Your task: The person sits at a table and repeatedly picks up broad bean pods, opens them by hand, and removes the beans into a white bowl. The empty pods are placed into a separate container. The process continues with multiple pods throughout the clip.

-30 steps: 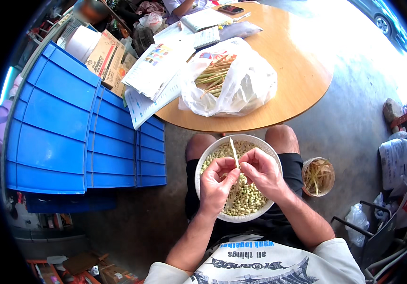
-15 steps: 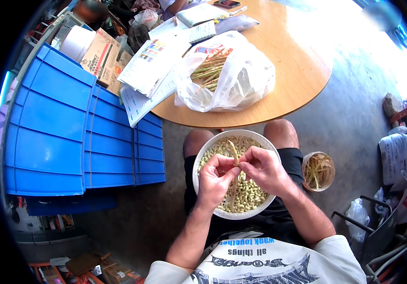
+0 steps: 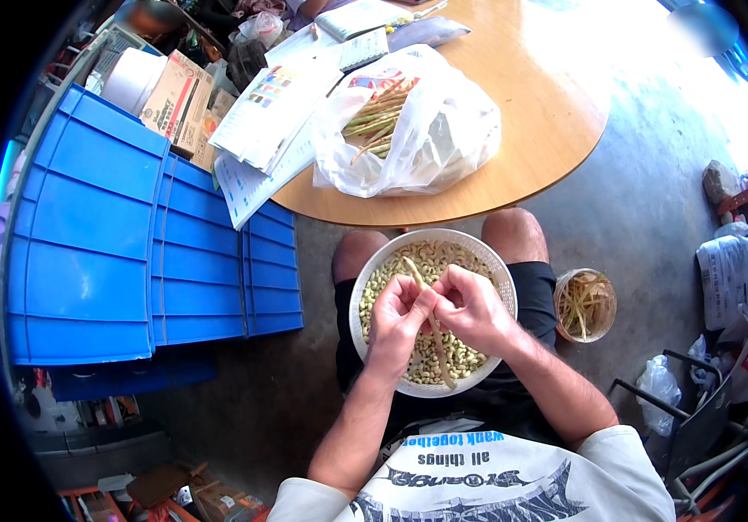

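Note:
Between my two hands is a long, pale brownish bean pod (image 3: 439,346), pinched near its middle and slanting from upper left to lower right. My left hand (image 3: 396,324) grips it with thumb and fingers. Right beside it, my right hand (image 3: 477,311) has its thumb and fingertips closed on the same pod; the exact contact is partly hidden by the fingers. Both hands hover over a round white colander (image 3: 510,296) resting on my lap. Many loose, pale green shelled beans (image 3: 424,369) cover its bottom.
A white plastic bag (image 3: 457,148) of whole pods (image 3: 378,122) sits on the round wooden table (image 3: 557,130), beside papers (image 3: 271,113). Empty husks fill a small tub (image 3: 586,304) on the floor at right. Blue bins (image 3: 87,235) stand at left, a folded metal-framed chair (image 3: 696,418) at lower right.
The pod has tilted: its lower end has swung to the right and its upper end to the left. Both hands keep their pinch on it. The whole view has shifted slightly.

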`<state>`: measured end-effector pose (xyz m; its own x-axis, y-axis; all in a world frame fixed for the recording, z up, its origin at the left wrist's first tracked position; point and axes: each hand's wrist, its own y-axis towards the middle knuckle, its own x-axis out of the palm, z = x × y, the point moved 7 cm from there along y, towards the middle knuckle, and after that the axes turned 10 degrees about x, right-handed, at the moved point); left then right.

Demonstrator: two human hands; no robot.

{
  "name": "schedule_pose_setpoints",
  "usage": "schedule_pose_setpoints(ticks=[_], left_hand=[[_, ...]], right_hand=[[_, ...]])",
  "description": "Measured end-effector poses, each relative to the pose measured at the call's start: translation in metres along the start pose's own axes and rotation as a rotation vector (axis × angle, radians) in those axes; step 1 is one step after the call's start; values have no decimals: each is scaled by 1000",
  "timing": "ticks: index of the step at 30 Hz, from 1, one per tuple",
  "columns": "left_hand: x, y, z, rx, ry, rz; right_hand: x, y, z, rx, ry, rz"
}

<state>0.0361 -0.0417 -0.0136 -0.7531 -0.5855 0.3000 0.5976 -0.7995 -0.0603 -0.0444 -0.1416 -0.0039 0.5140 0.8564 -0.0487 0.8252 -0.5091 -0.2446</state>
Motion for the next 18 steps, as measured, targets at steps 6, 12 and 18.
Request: schedule_pose_setpoints(ticks=[6,12,18], left_hand=[[0,-2,-1,1,114,128],[-5,-3,3,73,149,217],[-5,-5,8,39,296,190]], right_hand=[[-1,3,9,217,240,-116],[-2,4,17,225,371,-144],[-5,7,20,160,252,-79]])
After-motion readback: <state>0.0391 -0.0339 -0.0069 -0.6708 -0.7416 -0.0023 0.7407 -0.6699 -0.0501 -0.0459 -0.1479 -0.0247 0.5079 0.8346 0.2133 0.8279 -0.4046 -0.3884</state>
